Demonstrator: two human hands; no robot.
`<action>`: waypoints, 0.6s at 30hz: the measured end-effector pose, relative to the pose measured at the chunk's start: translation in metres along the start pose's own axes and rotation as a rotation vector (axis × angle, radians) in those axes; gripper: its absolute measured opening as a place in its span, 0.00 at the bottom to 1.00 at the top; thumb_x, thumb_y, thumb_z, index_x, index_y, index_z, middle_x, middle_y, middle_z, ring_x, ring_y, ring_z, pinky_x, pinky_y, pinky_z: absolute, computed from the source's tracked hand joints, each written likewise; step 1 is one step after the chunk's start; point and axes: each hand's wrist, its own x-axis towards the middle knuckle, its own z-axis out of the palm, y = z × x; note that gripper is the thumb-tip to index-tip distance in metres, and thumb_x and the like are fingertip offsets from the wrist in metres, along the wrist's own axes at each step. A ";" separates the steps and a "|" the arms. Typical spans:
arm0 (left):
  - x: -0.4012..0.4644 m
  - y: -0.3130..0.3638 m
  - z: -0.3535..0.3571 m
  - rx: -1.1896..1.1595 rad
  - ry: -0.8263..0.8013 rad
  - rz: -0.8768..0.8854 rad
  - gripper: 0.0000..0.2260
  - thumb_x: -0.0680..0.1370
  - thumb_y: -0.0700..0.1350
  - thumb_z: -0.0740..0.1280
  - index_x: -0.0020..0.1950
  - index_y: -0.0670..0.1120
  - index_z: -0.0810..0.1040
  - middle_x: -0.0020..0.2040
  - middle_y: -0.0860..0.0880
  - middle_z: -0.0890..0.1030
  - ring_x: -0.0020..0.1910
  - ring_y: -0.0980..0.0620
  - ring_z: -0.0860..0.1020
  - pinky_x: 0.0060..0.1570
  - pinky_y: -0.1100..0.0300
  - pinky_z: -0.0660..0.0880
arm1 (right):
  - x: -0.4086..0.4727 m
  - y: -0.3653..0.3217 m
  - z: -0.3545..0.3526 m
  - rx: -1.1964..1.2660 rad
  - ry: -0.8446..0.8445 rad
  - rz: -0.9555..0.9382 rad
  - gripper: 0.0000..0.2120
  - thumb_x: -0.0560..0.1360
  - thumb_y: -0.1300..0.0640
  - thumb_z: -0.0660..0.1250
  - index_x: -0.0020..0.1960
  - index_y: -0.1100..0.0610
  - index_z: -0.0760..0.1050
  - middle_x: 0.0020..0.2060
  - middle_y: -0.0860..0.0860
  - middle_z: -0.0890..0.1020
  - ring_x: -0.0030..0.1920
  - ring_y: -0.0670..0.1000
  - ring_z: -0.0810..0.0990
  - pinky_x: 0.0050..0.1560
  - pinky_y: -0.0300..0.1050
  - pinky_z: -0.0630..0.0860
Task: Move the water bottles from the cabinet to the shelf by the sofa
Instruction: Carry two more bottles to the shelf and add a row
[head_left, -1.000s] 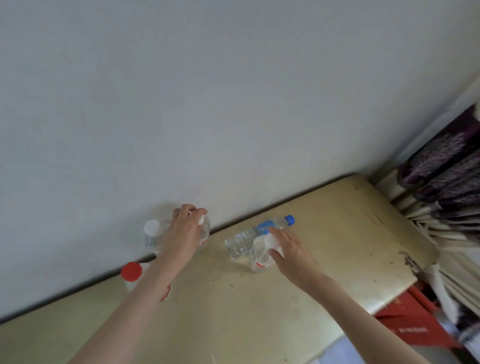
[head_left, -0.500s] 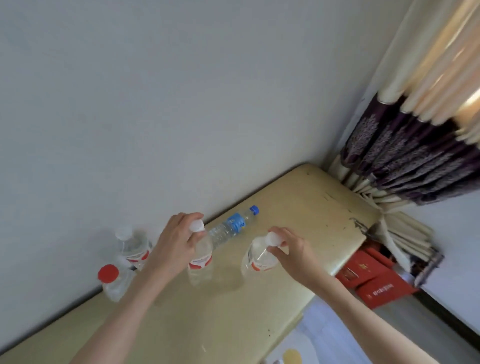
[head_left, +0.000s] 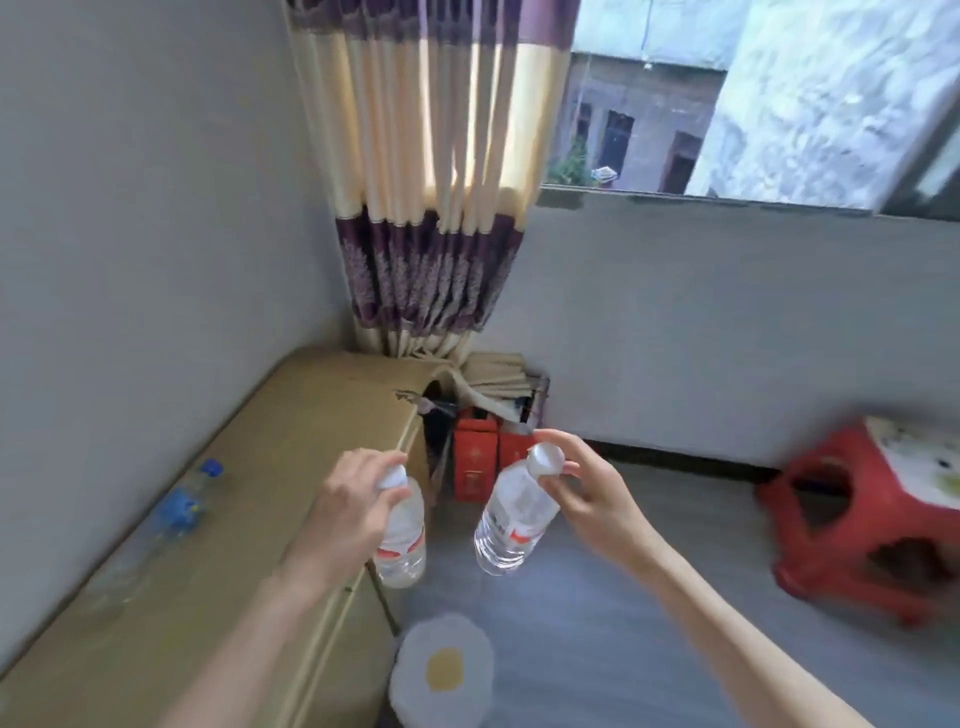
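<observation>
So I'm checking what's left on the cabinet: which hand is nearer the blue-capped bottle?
Left. The left hand is beside the blue-capped bottle; the right hand is farther, over the floor.

Both hands are off the cabinet top (head_left: 291, 415) now. The left hand (head_left: 345, 512) lifts its white-capped bottle (head_left: 401, 540) clear, out past the cabinet's front edge. The right hand (head_left: 587, 499) carries the other bottle (head_left: 511, 525) by the cap, further from the cabinet, over the floor. The view swings from the wall toward the window, and the blue-capped bottle (head_left: 179, 512) lies behind on the cabinet.
</observation>
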 end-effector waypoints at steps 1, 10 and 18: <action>0.002 0.025 0.017 -0.023 -0.033 0.047 0.15 0.69 0.46 0.64 0.53 0.41 0.78 0.47 0.49 0.77 0.47 0.57 0.70 0.50 0.69 0.62 | -0.020 0.007 -0.024 0.006 0.060 0.035 0.19 0.74 0.65 0.65 0.58 0.46 0.70 0.55 0.47 0.77 0.54 0.50 0.77 0.57 0.41 0.72; 0.006 0.250 0.186 -0.207 -0.392 0.540 0.12 0.71 0.39 0.71 0.54 0.46 0.78 0.49 0.53 0.76 0.44 0.56 0.73 0.50 0.64 0.68 | -0.225 0.057 -0.225 -0.052 0.687 0.332 0.16 0.73 0.61 0.67 0.60 0.52 0.73 0.55 0.50 0.79 0.55 0.48 0.77 0.58 0.37 0.72; -0.034 0.471 0.325 -0.446 -0.578 0.863 0.14 0.74 0.38 0.67 0.58 0.48 0.76 0.50 0.55 0.75 0.49 0.55 0.70 0.51 0.60 0.68 | -0.394 0.085 -0.364 -0.172 1.074 0.531 0.16 0.75 0.65 0.62 0.61 0.53 0.71 0.55 0.50 0.78 0.55 0.48 0.76 0.54 0.26 0.68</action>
